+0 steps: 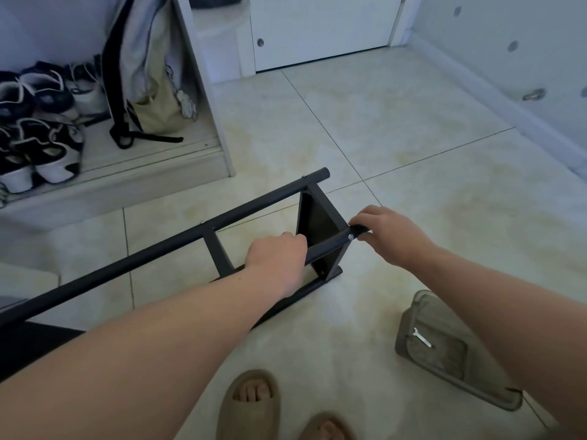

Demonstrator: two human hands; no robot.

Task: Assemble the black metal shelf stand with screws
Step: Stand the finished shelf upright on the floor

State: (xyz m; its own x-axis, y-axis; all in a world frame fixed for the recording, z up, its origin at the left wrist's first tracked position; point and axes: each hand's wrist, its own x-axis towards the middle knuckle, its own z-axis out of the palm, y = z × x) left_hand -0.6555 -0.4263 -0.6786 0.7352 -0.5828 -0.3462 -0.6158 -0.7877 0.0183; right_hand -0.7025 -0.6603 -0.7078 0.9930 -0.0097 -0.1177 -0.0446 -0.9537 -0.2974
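Beyond my slippers (251, 404), my left hand (276, 258) grips a rail (324, 246) of the black shelf stand (158, 247) lying on the tiles (381, 138), and just right of those fingers (298, 238) my right hand (390, 236) pinches the rail's end.

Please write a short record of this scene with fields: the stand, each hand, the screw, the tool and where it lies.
stand: black shelf stand, lying on its side on the tiled floor
left hand: grips the near tube of the stand
right hand: pinches that tube's end
screw: silver, in the tube, beside the right fingertips
tool: small wrench, lying on a grey pouch, untouched
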